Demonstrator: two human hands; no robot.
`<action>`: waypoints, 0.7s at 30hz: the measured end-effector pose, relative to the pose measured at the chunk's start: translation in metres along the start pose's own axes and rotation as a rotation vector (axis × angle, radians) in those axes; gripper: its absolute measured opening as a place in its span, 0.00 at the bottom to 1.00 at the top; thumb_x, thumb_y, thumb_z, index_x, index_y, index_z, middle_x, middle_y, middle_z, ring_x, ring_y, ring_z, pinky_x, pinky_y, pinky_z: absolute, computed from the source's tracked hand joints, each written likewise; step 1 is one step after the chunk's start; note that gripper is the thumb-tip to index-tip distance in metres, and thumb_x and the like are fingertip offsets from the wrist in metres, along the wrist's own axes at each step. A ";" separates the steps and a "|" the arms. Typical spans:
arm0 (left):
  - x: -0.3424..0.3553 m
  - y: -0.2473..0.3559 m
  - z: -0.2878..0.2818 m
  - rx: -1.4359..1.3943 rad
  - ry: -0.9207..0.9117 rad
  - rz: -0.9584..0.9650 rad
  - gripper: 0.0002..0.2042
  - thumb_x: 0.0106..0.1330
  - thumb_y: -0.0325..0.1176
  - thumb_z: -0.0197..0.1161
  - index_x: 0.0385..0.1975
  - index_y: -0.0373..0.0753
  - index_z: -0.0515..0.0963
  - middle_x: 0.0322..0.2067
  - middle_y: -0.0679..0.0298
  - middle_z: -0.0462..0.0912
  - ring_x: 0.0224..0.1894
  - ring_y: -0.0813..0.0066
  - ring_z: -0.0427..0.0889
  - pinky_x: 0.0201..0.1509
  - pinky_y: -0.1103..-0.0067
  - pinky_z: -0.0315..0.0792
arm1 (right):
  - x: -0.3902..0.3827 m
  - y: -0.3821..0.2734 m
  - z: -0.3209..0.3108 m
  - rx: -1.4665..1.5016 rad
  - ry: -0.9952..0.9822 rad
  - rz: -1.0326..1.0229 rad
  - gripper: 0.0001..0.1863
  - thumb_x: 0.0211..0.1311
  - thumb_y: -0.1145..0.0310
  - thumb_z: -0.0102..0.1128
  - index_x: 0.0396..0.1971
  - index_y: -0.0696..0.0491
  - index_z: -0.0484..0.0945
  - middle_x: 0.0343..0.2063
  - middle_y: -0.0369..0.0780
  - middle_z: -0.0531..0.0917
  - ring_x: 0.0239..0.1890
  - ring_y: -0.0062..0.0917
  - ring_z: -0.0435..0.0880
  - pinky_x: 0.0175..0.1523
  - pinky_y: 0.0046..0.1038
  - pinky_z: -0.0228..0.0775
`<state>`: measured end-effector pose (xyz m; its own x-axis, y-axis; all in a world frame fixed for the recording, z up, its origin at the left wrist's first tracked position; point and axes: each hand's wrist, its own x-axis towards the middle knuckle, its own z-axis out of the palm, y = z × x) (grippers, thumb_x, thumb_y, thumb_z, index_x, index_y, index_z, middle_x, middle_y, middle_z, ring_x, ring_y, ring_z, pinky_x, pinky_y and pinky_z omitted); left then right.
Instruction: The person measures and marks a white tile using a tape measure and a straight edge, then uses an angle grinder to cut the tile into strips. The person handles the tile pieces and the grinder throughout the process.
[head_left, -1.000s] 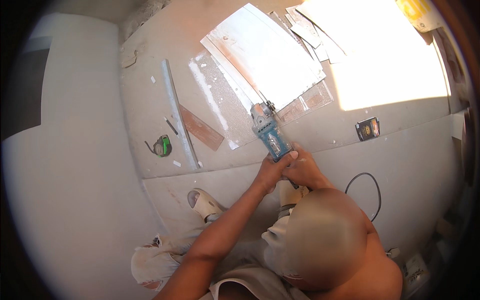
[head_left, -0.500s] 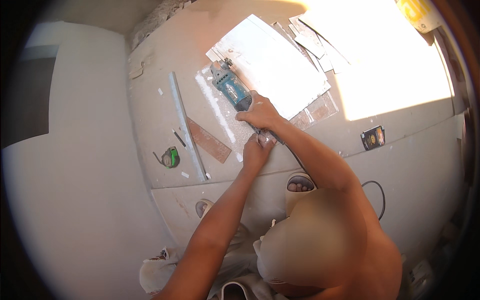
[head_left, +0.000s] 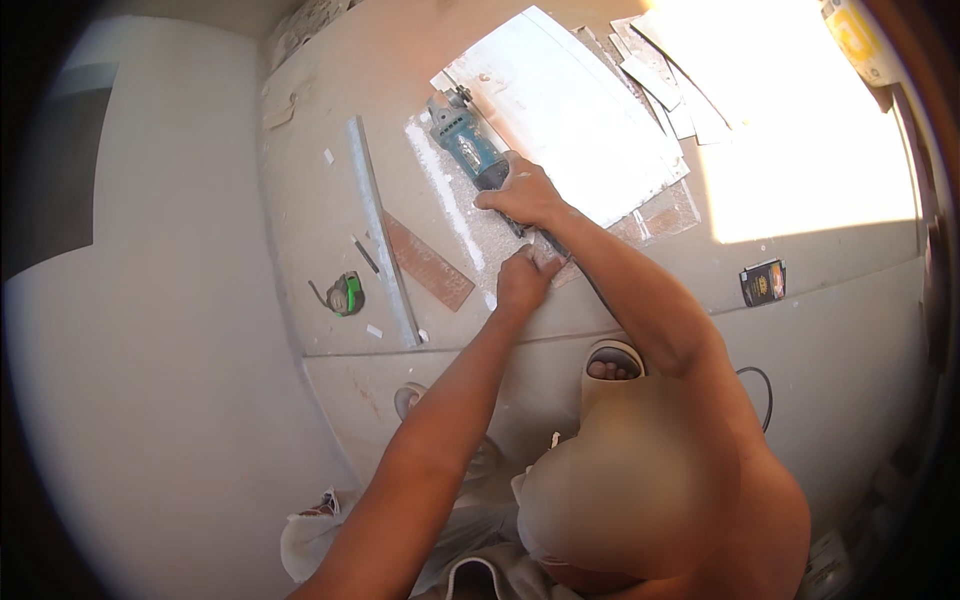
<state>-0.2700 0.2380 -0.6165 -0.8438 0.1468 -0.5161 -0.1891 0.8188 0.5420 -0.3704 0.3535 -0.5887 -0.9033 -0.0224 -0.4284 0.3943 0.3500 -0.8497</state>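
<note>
My right hand [head_left: 522, 195] grips the rear of a teal angle grinder [head_left: 462, 140], whose head sits at the near left corner of a large pale tile [head_left: 570, 110] lying flat on the floor. My left hand [head_left: 524, 278] is closed and presses down on the near edge of a speckled slab [head_left: 470, 220] under the tile, just below the right hand. The grinder's dark cord runs back under my right forearm.
A long metal straightedge [head_left: 380, 230] lies left of the slab, with a reddish-brown tile strip [head_left: 428, 263] beside it, a pencil [head_left: 365, 254] and a green tape measure [head_left: 345, 295]. Tile offcuts [head_left: 665, 75] lie at the top right. A small dark packet [head_left: 763, 282] and a looped cable [head_left: 762, 395] lie on the right.
Over the last second the grinder went from near my lap out to the tile's corner. My left hand left the grinder and came down on the slab's edge.
</note>
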 end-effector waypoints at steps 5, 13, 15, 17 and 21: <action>0.001 -0.001 0.003 0.028 0.018 0.017 0.22 0.57 0.49 0.72 0.21 0.36 0.73 0.21 0.53 0.81 0.27 0.57 0.81 0.36 0.65 0.73 | -0.001 0.001 -0.001 -0.002 0.007 0.006 0.39 0.39 0.54 0.71 0.51 0.63 0.71 0.42 0.54 0.82 0.46 0.44 0.83 0.53 0.35 0.75; -0.002 0.007 -0.002 0.011 0.008 -0.002 0.21 0.57 0.48 0.72 0.22 0.35 0.73 0.23 0.51 0.81 0.29 0.54 0.82 0.37 0.64 0.73 | -0.004 -0.007 -0.008 -0.021 -0.025 0.028 0.46 0.37 0.52 0.72 0.55 0.69 0.69 0.44 0.58 0.81 0.47 0.43 0.82 0.54 0.32 0.73; -0.001 0.005 0.000 0.011 0.017 0.002 0.21 0.57 0.48 0.72 0.22 0.35 0.73 0.23 0.51 0.81 0.29 0.53 0.81 0.37 0.64 0.73 | -0.003 -0.006 -0.007 -0.038 -0.018 0.026 0.47 0.37 0.52 0.72 0.55 0.69 0.69 0.44 0.58 0.81 0.48 0.44 0.82 0.54 0.32 0.73; -0.002 0.004 0.000 0.005 0.020 0.000 0.21 0.57 0.48 0.72 0.22 0.34 0.74 0.23 0.51 0.81 0.29 0.53 0.81 0.37 0.64 0.73 | -0.003 -0.006 -0.007 -0.041 -0.029 0.030 0.47 0.37 0.51 0.72 0.55 0.69 0.69 0.44 0.58 0.81 0.48 0.44 0.82 0.54 0.32 0.73; -0.002 0.005 0.000 -0.006 0.024 0.004 0.21 0.56 0.47 0.72 0.22 0.34 0.74 0.22 0.51 0.81 0.28 0.53 0.81 0.36 0.63 0.72 | -0.002 -0.005 -0.008 -0.038 -0.033 0.035 0.48 0.37 0.51 0.72 0.55 0.69 0.69 0.45 0.59 0.81 0.48 0.44 0.82 0.54 0.32 0.73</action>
<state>-0.2693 0.2418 -0.6128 -0.8564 0.1370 -0.4978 -0.1882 0.8150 0.5480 -0.3717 0.3590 -0.5808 -0.8828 -0.0404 -0.4681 0.4183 0.3861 -0.8222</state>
